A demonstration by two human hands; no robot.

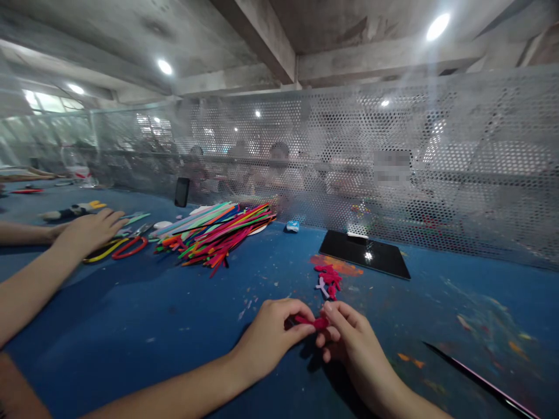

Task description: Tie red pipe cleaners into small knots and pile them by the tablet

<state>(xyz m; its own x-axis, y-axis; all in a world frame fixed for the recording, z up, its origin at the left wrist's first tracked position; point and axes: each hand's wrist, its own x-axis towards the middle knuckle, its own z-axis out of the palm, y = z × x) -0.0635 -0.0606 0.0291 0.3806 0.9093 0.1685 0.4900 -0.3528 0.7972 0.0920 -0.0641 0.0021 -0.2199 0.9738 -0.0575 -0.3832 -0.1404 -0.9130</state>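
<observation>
Between my two hands is a short red pipe cleaner (318,323), bent into a small shape. My left hand (279,329) pinches one end of it between thumb and forefinger. My right hand (349,337) has its fingertips closed on the other end, and they hide part of it. Just beyond my fingers lies a little heap of bent red pipe-cleaner pieces (329,276), with a pale lilac piece (322,286) among them. Farther left spreads a bundle of many-coloured pipe cleaners (218,233).
Another person's hand (89,230) rests at the left, beside yellow- and red-handled scissors (130,248). A black tablet (364,254), a small blue-and-white item (292,226) and a phone (182,192) stand near the perforated metal screen (332,145). A dark thin stick (480,381) lies at right.
</observation>
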